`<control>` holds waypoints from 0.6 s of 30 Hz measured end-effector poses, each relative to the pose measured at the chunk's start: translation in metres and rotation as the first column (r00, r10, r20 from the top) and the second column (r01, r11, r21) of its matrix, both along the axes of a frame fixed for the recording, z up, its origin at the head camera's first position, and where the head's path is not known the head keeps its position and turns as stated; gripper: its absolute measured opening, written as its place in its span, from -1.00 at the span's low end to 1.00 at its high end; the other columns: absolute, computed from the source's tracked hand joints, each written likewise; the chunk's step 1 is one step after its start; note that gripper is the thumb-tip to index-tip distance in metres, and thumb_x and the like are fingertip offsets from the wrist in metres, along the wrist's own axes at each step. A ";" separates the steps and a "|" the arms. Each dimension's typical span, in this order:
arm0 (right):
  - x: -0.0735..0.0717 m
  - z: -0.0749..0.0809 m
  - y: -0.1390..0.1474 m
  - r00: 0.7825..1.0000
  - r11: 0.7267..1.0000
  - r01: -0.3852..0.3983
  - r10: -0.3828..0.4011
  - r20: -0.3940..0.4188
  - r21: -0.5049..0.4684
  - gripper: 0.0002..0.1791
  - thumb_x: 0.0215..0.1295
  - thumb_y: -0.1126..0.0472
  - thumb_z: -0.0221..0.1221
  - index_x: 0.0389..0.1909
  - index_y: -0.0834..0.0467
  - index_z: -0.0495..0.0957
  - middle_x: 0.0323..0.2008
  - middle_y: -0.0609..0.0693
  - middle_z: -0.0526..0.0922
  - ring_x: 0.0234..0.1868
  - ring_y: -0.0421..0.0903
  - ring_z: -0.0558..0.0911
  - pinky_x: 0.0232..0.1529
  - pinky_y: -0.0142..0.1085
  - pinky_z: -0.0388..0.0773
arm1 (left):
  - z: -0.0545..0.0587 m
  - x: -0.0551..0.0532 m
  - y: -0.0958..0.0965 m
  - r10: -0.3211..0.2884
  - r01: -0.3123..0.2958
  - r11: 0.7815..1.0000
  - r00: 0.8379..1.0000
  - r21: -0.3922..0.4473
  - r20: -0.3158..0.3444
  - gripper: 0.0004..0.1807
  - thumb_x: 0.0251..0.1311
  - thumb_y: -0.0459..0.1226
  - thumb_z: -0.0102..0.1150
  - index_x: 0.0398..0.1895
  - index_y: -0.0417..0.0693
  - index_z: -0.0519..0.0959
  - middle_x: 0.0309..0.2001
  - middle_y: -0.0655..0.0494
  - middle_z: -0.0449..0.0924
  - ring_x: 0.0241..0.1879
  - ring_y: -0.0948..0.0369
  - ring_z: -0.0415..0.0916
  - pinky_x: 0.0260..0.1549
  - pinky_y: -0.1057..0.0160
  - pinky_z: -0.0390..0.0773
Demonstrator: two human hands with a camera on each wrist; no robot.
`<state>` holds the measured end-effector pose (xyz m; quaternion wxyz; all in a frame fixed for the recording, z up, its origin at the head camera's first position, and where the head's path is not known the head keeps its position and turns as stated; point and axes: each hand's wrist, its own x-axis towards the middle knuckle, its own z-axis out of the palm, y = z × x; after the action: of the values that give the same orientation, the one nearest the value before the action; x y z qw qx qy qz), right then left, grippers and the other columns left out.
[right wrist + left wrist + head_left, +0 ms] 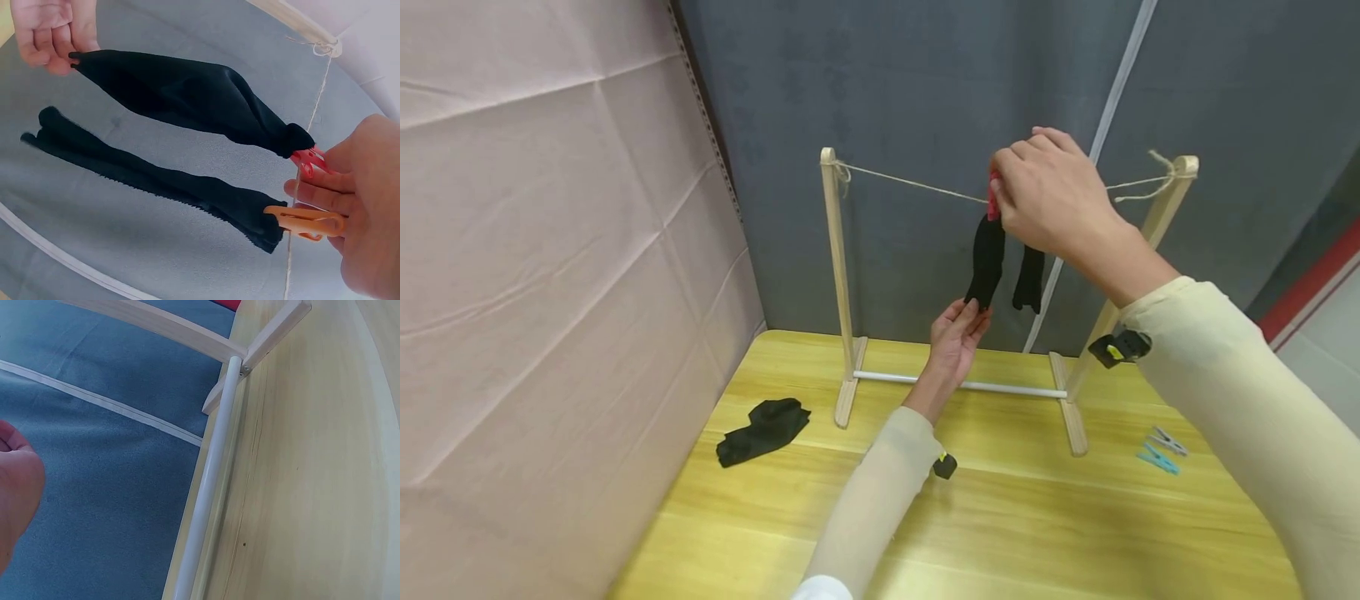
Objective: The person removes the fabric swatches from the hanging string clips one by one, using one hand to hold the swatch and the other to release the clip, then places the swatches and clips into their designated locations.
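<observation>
Two black socks hang from a string (pixel 317 97). My right hand (pixel 1056 192) is up at the string, thumb and fingers pinching a red clothespin (pixel 310 160) at the top of the nearer sock (pixel 169 94). That sock's lower end is pinched by my left hand (pixel 955 337), which pulls it out lengthwise. Beside it, an orange clothespin (pixel 306 220) fastens the second sock (pixel 156 175) to the string, close by my right fingers. Only the edge of my left hand (pixel 19 481) shows in the left wrist view.
The string is tied between two wooden posts (pixel 837 267), joined low down by a white rod (pixel 1015 389). Another black sock (pixel 765 432) lies crumpled on the table (pixel 1000 517) at left. A blue clothespin (pixel 1159 459) and a grey clothespin (pixel 1168 441) lie at right.
</observation>
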<state>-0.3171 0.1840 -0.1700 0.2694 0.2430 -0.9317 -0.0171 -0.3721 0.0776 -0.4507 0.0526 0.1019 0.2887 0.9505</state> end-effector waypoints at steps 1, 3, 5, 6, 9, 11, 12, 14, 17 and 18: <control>0.000 0.000 0.001 1.000 1.000 -0.003 0.003 0.009 -0.007 -0.64 0.65 0.11 -0.12 -0.12 0.26 0.57 -0.08 0.25 0.69 0.23 0.26 0.56 0.75 0.02 -0.02 | 0.000 0.000 0.000 0.002 -0.002 1.000 1.000 -0.003 0.000 -0.93 0.36 -0.29 0.39 -0.25 -0.04 0.65 -0.23 0.10 0.74 -0.21 0.26 0.79 -0.06 0.34 0.79; 0.000 0.001 0.003 0.999 0.999 -0.023 0.024 0.035 -0.042 -0.68 0.63 0.13 -0.03 -0.09 0.26 0.60 -0.04 0.26 0.71 0.22 0.26 0.58 0.75 0.03 -0.02 | 0.000 0.000 0.001 0.001 -0.001 1.000 1.000 -0.008 0.001 -0.94 0.38 -0.31 0.37 -0.26 -0.03 0.65 -0.23 0.10 0.75 -0.21 0.26 0.80 -0.07 0.35 0.79; 0.000 0.002 0.006 0.996 0.993 -0.057 0.064 0.064 -0.104 -0.74 0.60 0.15 0.08 -0.07 0.26 0.63 -0.03 0.26 0.75 0.21 0.26 0.60 0.75 0.03 -0.01 | 0.000 0.000 0.001 0.005 -0.005 1.000 1.000 -0.019 -0.001 -0.92 0.43 -0.34 0.30 -0.28 0.00 0.66 -0.24 0.10 0.76 -0.22 0.26 0.80 -0.09 0.35 0.79; 0.000 0.002 0.007 0.993 0.988 -0.075 0.086 0.075 -0.138 -0.77 0.58 0.16 0.13 -0.09 0.25 0.65 -0.04 0.25 0.76 0.20 0.26 0.61 0.74 0.03 0.00 | 0.000 0.000 0.001 0.006 -0.006 1.000 1.000 -0.021 0.000 -0.89 0.44 -0.35 0.28 -0.29 0.00 0.66 -0.24 0.10 0.76 -0.22 0.26 0.80 -0.10 0.35 0.79; 0.001 0.003 0.010 0.987 0.969 -0.108 0.131 0.091 -0.221 -0.80 0.53 0.18 0.23 -0.06 0.24 0.68 -0.04 0.25 0.80 0.18 0.27 0.65 0.74 0.00 0.03 | 0.000 -0.001 0.002 0.009 -0.009 1.000 1.000 -0.021 0.005 -0.86 0.47 -0.37 0.24 -0.29 0.01 0.65 -0.22 0.09 0.75 -0.21 0.25 0.79 -0.11 0.35 0.79; 0.001 0.003 0.011 0.990 0.964 -0.096 0.119 0.081 -0.247 -0.79 0.52 0.16 0.25 -0.03 0.22 0.70 -0.04 0.24 0.82 0.13 0.26 0.69 0.74 -0.04 0.04 | 0.000 -0.001 0.001 0.012 -0.011 1.000 1.000 -0.022 0.007 -0.85 0.48 -0.39 0.22 -0.29 0.00 0.65 -0.21 0.08 0.74 -0.21 0.25 0.79 -0.10 0.35 0.79; 0.002 0.002 0.011 0.992 0.962 -0.090 0.111 0.068 -0.258 -0.78 0.51 0.15 0.27 -0.02 0.22 0.70 -0.05 0.23 0.83 0.09 0.24 0.71 0.73 -0.07 0.05 | 0.000 -0.001 0.001 0.012 -0.012 1.000 1.000 -0.023 0.006 -0.85 0.48 -0.39 0.22 -0.29 0.00 0.65 -0.21 0.08 0.74 -0.21 0.24 0.79 -0.11 0.35 0.79; 0.002 0.000 0.011 0.995 0.954 -0.087 0.100 0.031 -0.286 -0.77 0.48 0.14 0.31 -0.02 0.21 0.73 -0.08 0.20 0.84 -0.09 0.22 0.76 0.72 -0.11 0.07 | 0.000 -0.002 0.001 0.009 -0.009 1.000 1.000 -0.030 0.001 -0.85 0.49 -0.39 0.20 -0.28 -0.01 0.64 -0.22 0.09 0.73 -0.22 0.25 0.78 -0.11 0.36 0.79; 0.002 -0.003 0.010 0.994 0.937 -0.114 0.108 -0.036 -0.331 -0.81 0.44 0.17 0.36 -0.08 0.20 0.76 -0.17 0.19 0.85 -0.36 0.18 0.73 0.71 -0.17 0.08 | 0.000 -0.003 0.000 0.009 -0.009 0.999 1.000 -0.033 -0.008 -0.87 0.49 -0.38 0.21 -0.27 -0.02 0.64 -0.22 0.08 0.74 -0.23 0.25 0.78 -0.11 0.35 0.79; 0.001 -0.004 0.010 0.992 0.930 -0.129 0.116 -0.057 -0.345 -0.82 0.42 0.18 0.37 -0.10 0.20 0.78 -0.20 0.19 0.86 -0.42 0.17 0.70 0.71 -0.18 0.09 | -0.001 -0.003 -0.001 0.011 -0.011 0.999 1.000 -0.033 -0.010 -0.89 0.48 -0.37 0.22 -0.26 -0.02 0.64 -0.22 0.08 0.74 -0.23 0.25 0.78 -0.11 0.35 0.79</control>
<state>-0.3157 0.1942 -0.1738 0.3254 0.2490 -0.8980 0.1605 -0.3750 0.0766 -0.4513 0.0477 0.1042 0.3052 0.9454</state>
